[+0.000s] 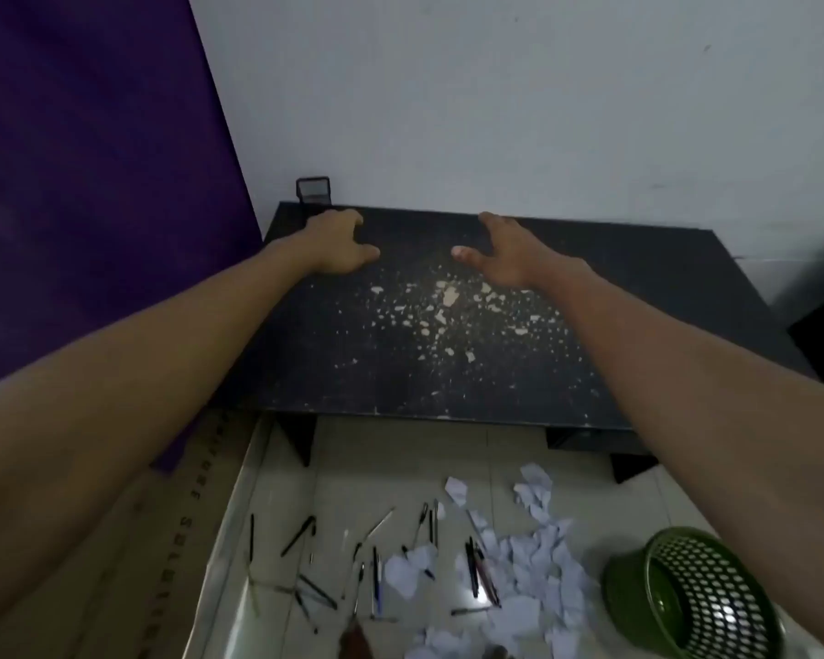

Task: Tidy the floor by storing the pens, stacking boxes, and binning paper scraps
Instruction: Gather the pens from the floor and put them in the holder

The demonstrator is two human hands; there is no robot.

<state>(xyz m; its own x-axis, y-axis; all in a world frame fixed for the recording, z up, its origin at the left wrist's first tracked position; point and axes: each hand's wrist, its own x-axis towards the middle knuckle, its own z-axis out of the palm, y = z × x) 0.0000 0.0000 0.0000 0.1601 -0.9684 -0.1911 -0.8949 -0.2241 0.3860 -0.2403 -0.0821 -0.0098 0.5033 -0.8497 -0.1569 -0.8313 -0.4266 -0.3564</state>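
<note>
2 bare hands stretch out over a low black rectangular table (353, 368), neither holding anything.
The left hand (341, 244) has loosely curled fingers at the table's far left corner, just in front of a small black square holder (312, 191). The right hand (507, 256) is spread wide, thumb out, above the tabletop, which is strewn with pale flakes (448, 297). On the white tiled floor (495, 449) in front of the table lie scattered dark pens (298, 537). To their right are crumpled white paper scraps (533, 558), with a green plastic lattice basket (714, 587) just right of them.
</note>
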